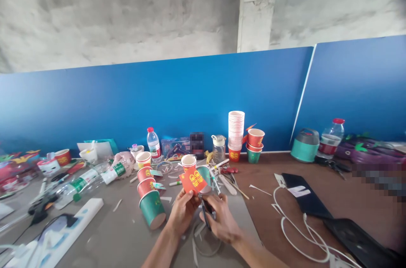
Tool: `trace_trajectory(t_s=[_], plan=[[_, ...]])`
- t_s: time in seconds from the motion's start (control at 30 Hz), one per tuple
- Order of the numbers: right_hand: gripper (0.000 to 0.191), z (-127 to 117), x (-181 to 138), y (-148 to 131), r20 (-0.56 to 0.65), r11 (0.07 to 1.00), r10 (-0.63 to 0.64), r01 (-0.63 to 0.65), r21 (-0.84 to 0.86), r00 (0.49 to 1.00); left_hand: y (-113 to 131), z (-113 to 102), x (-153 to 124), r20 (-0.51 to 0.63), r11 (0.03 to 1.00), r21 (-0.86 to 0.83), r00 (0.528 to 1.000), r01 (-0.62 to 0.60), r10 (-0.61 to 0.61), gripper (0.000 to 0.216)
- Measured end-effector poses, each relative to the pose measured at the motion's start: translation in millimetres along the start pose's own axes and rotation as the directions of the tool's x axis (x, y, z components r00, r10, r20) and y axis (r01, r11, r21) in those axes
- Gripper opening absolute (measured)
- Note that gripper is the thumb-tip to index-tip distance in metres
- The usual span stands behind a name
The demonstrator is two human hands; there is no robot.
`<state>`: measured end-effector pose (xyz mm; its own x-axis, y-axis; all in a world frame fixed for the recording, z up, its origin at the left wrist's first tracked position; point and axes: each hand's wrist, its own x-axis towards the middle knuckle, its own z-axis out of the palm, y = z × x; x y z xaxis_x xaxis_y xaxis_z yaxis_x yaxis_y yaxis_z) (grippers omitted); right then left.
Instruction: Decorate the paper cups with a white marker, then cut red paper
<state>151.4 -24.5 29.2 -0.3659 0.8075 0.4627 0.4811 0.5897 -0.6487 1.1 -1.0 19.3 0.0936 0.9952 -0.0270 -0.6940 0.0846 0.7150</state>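
Observation:
Between finger and thumb, my left hand [183, 212] grips a red piece of paper-cup wall [192, 181] printed with yellow characters. My right hand [222, 220] is closed round a pair of dark-handled scissors [207, 213], whose blades point up at the lower right edge of the red piece. Whether the blades touch it is hard to make out. Just left of my hands, a short row of red cups [146, 187] and a green paper cup [152, 210] lies tipped over. Another green cup [204, 176] shows partly behind the red piece.
A tall stack of paper cups [236, 130] stands by the blue partition [190, 99], beside a glass jar [218, 148]. Bottles and clutter fill the left side, with a white power strip [80, 223] in front. On the right are cables [287, 234] and a dark tablet-like slab [306, 196].

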Motion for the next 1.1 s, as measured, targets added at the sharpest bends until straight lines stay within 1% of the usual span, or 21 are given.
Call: trace_trajectory(t_s=[0.17, 0.37, 0.5, 0.63, 0.93, 1.1], plan=[[0.018, 1.8, -0.4, -1.6, 0.024, 0.999, 0.018, -0.019, 0.026, 1.000, 0.5, -0.7, 1.3, -0.011, 0.998, 0.055, 1.000, -0.027, 0.027, 0.020], [0.020, 7.4, 0.0, -2.8, 0.016, 1.000, 0.024, -0.024, 0.006, 1.000, 0.7, -1.8, 2.6, -0.028, 0.993, 0.104, 0.998, -0.050, 0.053, 0.018], [0.023, 12.2, -1.4, 0.4, 0.004, 1.000, 0.018, -0.018, -0.008, 1.000, 0.1, -6.7, 5.3, -0.035, 0.992, 0.113, 0.998, -0.052, 0.056, 0.017], [0.025, 14.7, -1.9, 3.0, -0.001, 0.999, 0.034, -0.034, -0.021, 0.999, -0.5, -10.4, 7.7, -0.016, 0.992, 0.114, 0.998, -0.056, 0.058, 0.015], [0.022, 16.3, -0.7, 4.4, -0.022, 0.997, 0.047, -0.049, -0.057, 0.999, 0.2, -9.3, 8.1, -0.004, 0.990, 0.116, 0.997, -0.074, 0.075, 0.017], [0.025, 18.0, 0.2, 10.8, -0.048, 0.997, 0.030, -0.033, -0.072, 0.998, -0.1, -10.0, 7.8, -0.014, 0.989, 0.125, 0.997, -0.079, 0.081, 0.019]])
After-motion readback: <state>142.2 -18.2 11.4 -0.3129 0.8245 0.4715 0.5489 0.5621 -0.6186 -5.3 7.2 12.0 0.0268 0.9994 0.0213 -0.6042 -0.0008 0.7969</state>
